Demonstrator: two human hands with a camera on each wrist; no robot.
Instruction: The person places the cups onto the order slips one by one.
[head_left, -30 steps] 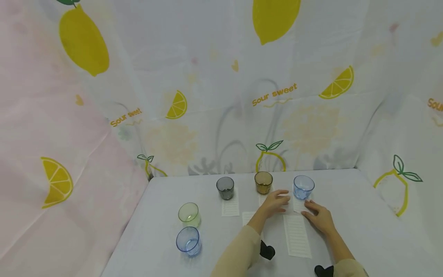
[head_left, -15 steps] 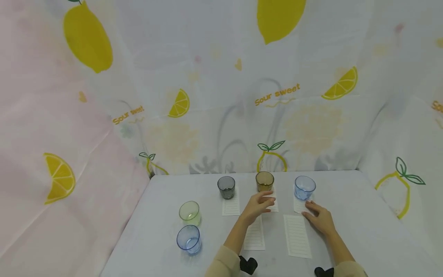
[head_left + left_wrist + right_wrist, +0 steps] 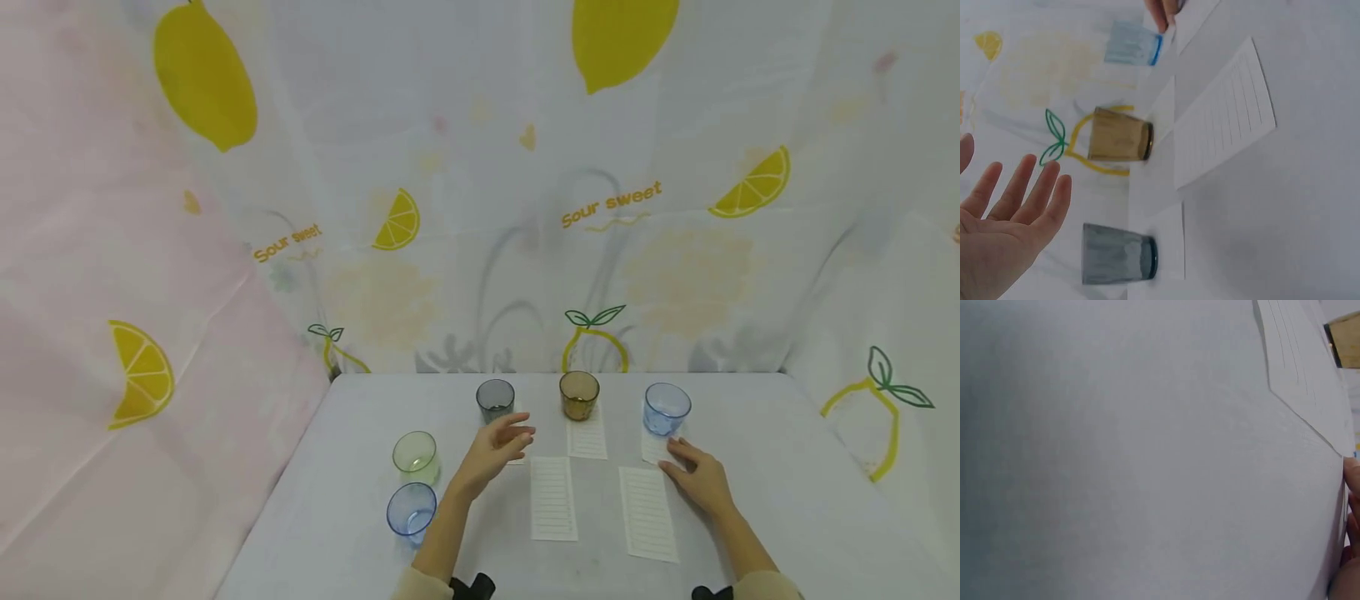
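My left hand hovers in front of the grey glass, holding nothing; its spread, relaxed fingers show in the left wrist view, apart from the grey glass. My right hand rests on the table at the right, its fingertips by the edge of a small paper strip on which a blue glass stands. Whether it pinches the strip is hard to see, but the fingers look loose. Between the hands, an amber glass stands upright on another lined strip.
Two lined paper strips, one in the middle and one at the right, lie flat nearer the front. At the left stand a green glass and another blue glass. A lemon-print cloth hangs behind the white table.
My left hand has moved left, from beside the blue glass past the amber glass to the grey one. The right hand has stayed by the strip. The view has shifted slightly.
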